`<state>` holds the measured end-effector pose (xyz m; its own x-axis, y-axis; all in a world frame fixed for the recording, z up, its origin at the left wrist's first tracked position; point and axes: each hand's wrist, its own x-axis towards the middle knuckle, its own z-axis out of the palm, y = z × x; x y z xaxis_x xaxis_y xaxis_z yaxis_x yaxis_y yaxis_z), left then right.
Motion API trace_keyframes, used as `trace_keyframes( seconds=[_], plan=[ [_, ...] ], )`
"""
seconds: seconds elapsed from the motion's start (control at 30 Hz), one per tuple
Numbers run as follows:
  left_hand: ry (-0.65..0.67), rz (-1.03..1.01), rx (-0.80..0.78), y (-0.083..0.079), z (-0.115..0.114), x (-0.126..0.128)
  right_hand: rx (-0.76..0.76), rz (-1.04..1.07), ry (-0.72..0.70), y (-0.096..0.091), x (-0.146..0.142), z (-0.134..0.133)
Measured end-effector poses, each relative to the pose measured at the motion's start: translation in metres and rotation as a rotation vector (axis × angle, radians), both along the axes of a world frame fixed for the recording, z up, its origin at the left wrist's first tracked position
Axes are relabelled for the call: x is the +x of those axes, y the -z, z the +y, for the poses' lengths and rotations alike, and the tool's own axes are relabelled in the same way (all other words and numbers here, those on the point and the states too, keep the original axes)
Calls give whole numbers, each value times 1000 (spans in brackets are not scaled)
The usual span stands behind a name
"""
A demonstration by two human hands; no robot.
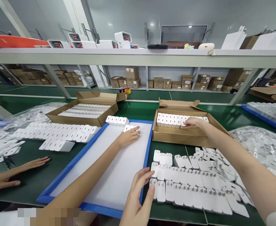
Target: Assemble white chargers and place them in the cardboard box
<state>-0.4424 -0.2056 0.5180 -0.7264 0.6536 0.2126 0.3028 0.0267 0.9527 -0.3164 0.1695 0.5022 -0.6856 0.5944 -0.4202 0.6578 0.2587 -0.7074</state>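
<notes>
My right hand (pixel 195 122) reaches into the open cardboard box (pixel 175 137) and grips a white plug charger at the row of white chargers (pixel 168 120) standing in it. Its fingertips hide part of that charger. My left hand (pixel 139 197) is open, with fingers apart and slightly bent, at the left end of the rows of white plug chargers (pixel 192 197) on the green table. The fingertips are close to the end chargers; whether they touch I cannot tell. Metal prongs show on many of these chargers.
Left of me, a co-worker's hand (pixel 128 137) is at a few chargers on a blue-framed white tray (pixel 114 169); their other hand (pixel 32 164) lies on the table. A filled carton (pixel 81 119), charger rows (pixel 58 132), plastic bags (pixel 257 144) and an overhead shelf (pixel 138 58) surround the work area.
</notes>
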Motion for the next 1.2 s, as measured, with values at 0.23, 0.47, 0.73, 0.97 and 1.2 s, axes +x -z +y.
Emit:
trace_keyframes(
  seconds=[0.23, 0.47, 0.73, 0.97, 1.2],
  plan=[
    [-74, -9, 18, 13, -15, 71, 203, 14, -67, -8, 2, -19],
    [-127, -18, -159, 28, -76, 167, 545, 140, -134, -55, 43, -58],
    [50, 221, -345, -8, -50, 154, 503, 2, -804, -52, 121, -146],
    [112, 278, -317, -13, -39, 174, 485, -66, -755, -13, 117, -161],
    [131, 242, -309, -16, -33, 181, 572, -156, -594, 2, 89, -174]
  ],
)
